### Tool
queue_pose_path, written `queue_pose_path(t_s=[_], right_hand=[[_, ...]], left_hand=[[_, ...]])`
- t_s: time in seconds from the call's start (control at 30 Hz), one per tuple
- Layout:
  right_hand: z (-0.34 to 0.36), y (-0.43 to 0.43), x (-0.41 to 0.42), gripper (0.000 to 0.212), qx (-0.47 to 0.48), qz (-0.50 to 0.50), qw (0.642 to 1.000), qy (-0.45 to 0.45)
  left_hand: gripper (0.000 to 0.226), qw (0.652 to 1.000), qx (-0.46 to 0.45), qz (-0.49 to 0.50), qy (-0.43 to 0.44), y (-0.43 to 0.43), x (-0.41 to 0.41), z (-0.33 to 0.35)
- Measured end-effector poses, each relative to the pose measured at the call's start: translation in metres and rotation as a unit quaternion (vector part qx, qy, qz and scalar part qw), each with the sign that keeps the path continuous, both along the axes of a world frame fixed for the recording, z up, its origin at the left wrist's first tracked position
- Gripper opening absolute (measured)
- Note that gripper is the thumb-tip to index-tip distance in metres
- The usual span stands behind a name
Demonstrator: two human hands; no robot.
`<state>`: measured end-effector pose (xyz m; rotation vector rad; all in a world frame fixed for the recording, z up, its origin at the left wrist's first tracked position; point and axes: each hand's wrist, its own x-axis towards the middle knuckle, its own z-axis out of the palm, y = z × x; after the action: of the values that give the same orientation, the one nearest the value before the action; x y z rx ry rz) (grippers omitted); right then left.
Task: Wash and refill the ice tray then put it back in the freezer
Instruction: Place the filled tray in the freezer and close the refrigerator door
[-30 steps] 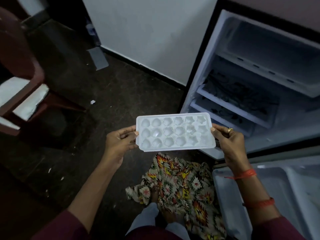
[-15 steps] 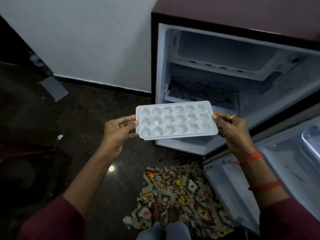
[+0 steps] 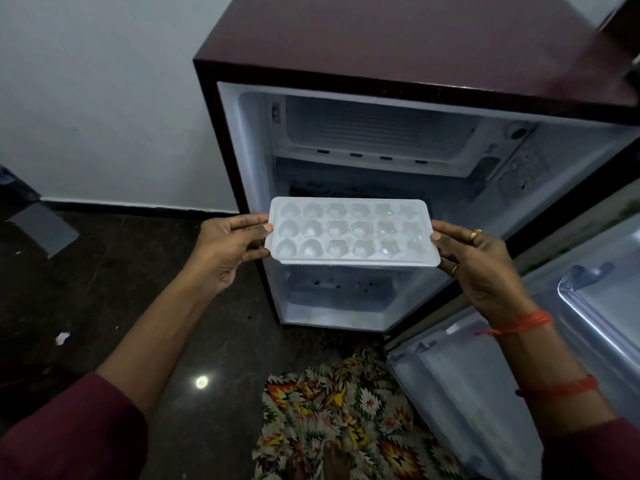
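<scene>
Grip: left hand, 9 o'clock, and right hand, 3 o'clock, pinch short ends of white moulded plastic ice tray, level, mid-air. White freezer compartment open at 12 o'clock. Risk: tilt on insertion likely spills any water.

Ice tray held level, left hand at nine o'clock, right hand at three, before open fridge.

White ice tray, maroon fridge, zigzag-patterned multicoloured cloth, orange wrist threads
</scene>
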<state>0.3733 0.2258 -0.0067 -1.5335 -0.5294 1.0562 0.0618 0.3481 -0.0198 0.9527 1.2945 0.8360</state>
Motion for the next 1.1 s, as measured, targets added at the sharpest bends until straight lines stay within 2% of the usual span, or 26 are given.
queue_pose_path(t_s=[0.17, 0.5, 0.8, 1.1], right_hand=[[0.001, 0.013, 0.022, 0.022, 0.017, -0.01, 1.0, 0.012], [0.0, 0.053, 0.056, 0.025, 0.059, -0.05, 0.997, 0.029], [-0.007, 0.084, 0.071, 0.021, 0.083, -0.076, 0.992, 0.062], [-0.01, 0.107, 0.082, 0.02, 0.109, -0.081, 0.988, 0.072]], left_hand=[[0.012, 1.0, 0.008, -0.005, -0.016, 0.023, 0.028, 0.002], [0.013, 0.998, 0.003, 0.016, -0.056, 0.064, 0.076, 0.001], [0.021, 0.997, 0.033, 0.01, -0.074, 0.099, 0.098, 0.002], [0.005, 0.997, 0.034, 0.004, -0.072, 0.123, 0.118, 0.005]])
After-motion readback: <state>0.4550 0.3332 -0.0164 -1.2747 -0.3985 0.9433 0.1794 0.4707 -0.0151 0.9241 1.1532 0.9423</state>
